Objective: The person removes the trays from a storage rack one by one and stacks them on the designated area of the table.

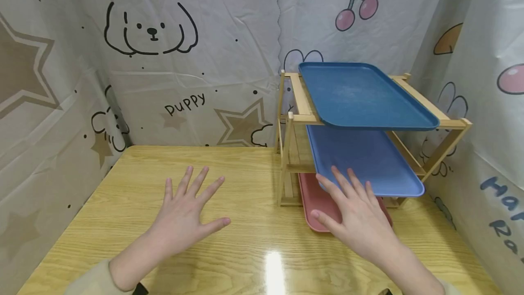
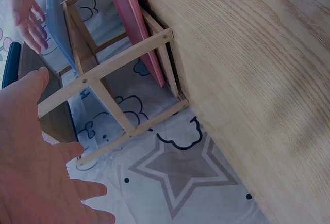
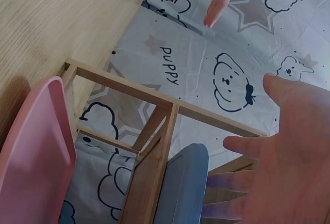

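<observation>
"What surface and room are shown?"

"A pale yellow, wood-grained table (image 1: 245,222) is seen across the lower head view. Behind and beside it, a white, creased fabric curtain (image 1: 229,67) is hung, printed with brown stars, cartoon dogs and, at upper right, pink cherries."

"Can any writing be read?"

"'PUPPY' is printed left of centre. Blue lettering (image 1: 507,201) at the right edge is cut off by the frame."

"How are the fingers held?"

"The left hand (image 1: 180,224), lower left, is held empty over the table, fingers spread wide. The right hand (image 1: 362,226), lower right, is spread likewise, gripping nothing; whether a tray is touched cannot be told."

"Where are the trays?"

"Right of centre, on a tiered, light wooden rack (image 1: 285,158): a dark-blue rectangular tray (image 1: 364,97) on top, a light-blue rectangular tray (image 1: 360,154) midway, a pink rectangular tray (image 1: 314,200) lowest."
</observation>
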A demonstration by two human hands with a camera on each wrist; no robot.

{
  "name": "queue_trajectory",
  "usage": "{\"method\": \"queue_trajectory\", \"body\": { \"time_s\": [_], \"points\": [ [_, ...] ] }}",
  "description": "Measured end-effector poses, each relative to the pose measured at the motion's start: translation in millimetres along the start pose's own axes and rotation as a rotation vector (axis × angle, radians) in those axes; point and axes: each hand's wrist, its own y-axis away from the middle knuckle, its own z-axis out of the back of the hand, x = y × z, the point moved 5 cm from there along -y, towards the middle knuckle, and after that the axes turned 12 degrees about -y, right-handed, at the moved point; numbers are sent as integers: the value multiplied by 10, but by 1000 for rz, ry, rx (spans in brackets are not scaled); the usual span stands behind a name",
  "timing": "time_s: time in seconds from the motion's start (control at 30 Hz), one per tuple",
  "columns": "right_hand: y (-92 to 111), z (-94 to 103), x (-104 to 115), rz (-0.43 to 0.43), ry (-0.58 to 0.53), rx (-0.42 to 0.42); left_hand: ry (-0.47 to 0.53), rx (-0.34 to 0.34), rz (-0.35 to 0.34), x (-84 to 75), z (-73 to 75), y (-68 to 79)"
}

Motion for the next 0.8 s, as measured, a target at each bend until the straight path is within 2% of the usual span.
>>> {"method": "queue_trajectory", "body": {
  "time_s": [0.17,0.27,0.37,0.43,0.57,0.67,0.8],
  "points": [
    [28,59,7,14,-21,-20,4,-28,-5,-6,38,-22],
    [64,193,59,76,-41,-62,23,-58,-1,-37,121,-78],
    [117,481,117,192,-70,-157,62,-132,-15,-124,305,-212],
    [142,750,122,317,-90,-258,97,-213,-39,-222,475,-344],
    [132,1202,-7,470,-83,-371,170,-371,-109,-429,793,-588],
    [52,1377,-181,472,-60,-367,211,-429,-144,-545,933,-728],
    [-67,1537,-460,431,-66,-374,293,-430,-169,-678,1033,-926]
  ]
}}
